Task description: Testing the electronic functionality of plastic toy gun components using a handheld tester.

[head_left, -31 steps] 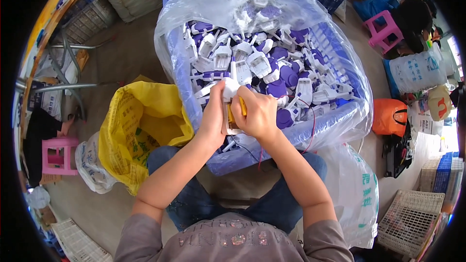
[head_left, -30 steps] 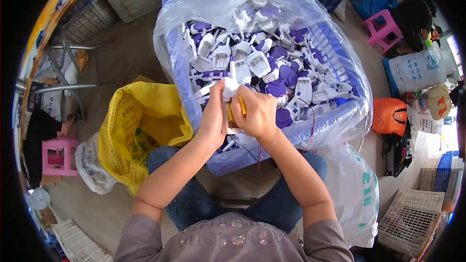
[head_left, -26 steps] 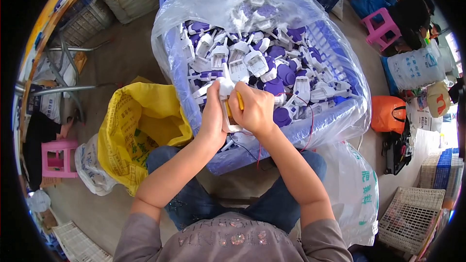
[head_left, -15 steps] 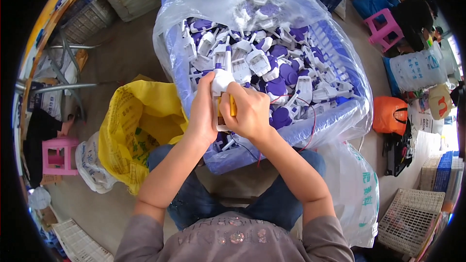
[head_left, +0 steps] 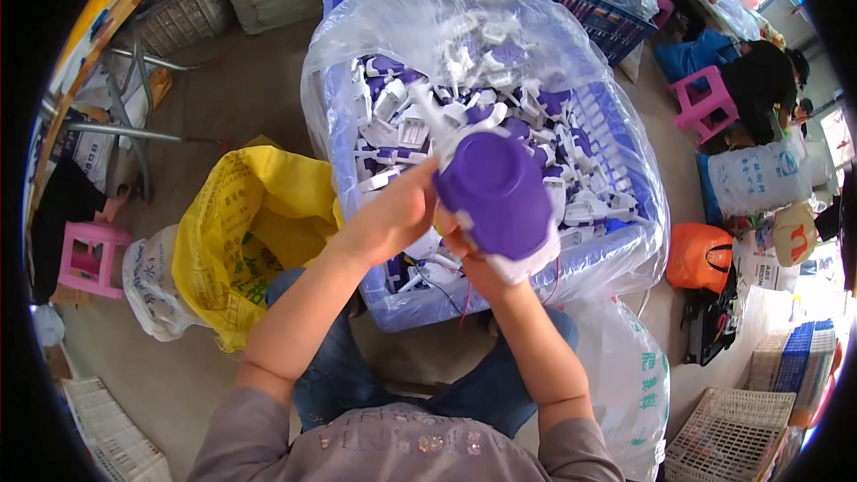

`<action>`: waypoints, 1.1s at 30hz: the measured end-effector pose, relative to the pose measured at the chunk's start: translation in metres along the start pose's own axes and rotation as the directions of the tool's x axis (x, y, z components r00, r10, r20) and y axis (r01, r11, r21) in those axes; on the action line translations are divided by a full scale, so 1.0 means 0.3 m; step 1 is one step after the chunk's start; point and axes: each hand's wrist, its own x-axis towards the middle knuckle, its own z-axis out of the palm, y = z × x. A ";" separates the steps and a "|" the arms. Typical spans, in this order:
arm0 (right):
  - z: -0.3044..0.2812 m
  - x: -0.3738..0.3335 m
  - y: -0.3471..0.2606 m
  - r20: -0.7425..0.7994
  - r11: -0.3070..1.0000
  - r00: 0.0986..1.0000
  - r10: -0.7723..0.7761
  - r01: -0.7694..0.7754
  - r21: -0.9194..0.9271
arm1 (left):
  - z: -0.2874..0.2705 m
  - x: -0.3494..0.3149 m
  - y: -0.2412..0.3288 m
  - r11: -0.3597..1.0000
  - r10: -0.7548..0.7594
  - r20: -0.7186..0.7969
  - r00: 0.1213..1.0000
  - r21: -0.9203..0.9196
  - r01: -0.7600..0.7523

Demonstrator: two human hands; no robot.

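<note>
Before me is a purple-and-white plastic housing [head_left: 504, 196], turned with its round purple face up and a blurred white stem pointing away. My left hand [head_left: 397, 214] closes on the housing's left side. Beneath it sits my right hand [head_left: 462, 245], mostly hidden, its visible fingers curled against the housing's lower left edge. Many similar purple-and-white housings [head_left: 411, 129] fill a blue plastic crate [head_left: 428, 308] lined with clear film. A thin red wire [head_left: 555, 278] and a dark one hang near the crate's front edge.
To my left stands an open yellow woven sack [head_left: 210, 232], with a white bag [head_left: 156, 290] beside it. A white translucent sack [head_left: 629, 375] leans at the crate's right front. Pink stools [head_left: 705, 105], an orange bag [head_left: 696, 254] and white baskets [head_left: 732, 433] lie farther out. People sit at both sides.
The housing has been turned over from its white side with the open compartment to its purple face. It has moved right and nearer. The yellow piece in my right hand is out of sight.
</note>
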 end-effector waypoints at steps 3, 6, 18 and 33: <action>0.015 -0.036 0.024 0.184 0.667 0.969 0.162 -0.245 0.703 | -0.026 -0.021 -0.015 0.998 -0.060 0.001 0.998 -0.035 0.060; -0.007 -0.030 0.001 0.082 0.820 0.921 -0.382 0.378 -0.430 | -0.003 0.005 -0.027 0.997 0.067 -0.012 0.998 -0.038 -0.067; -0.080 0.049 -0.084 0.101 0.939 0.988 0.113 -0.140 0.315 | -0.069 -0.030 0.015 0.996 -0.017 -0.109 0.994 -0.087 0.008; -0.134 0.037 -0.121 0.255 0.893 0.966 -0.032 -0.088 0.442 | -0.045 -0.031 0.008 0.942 -0.335 0.108 0.936 0.054 0.331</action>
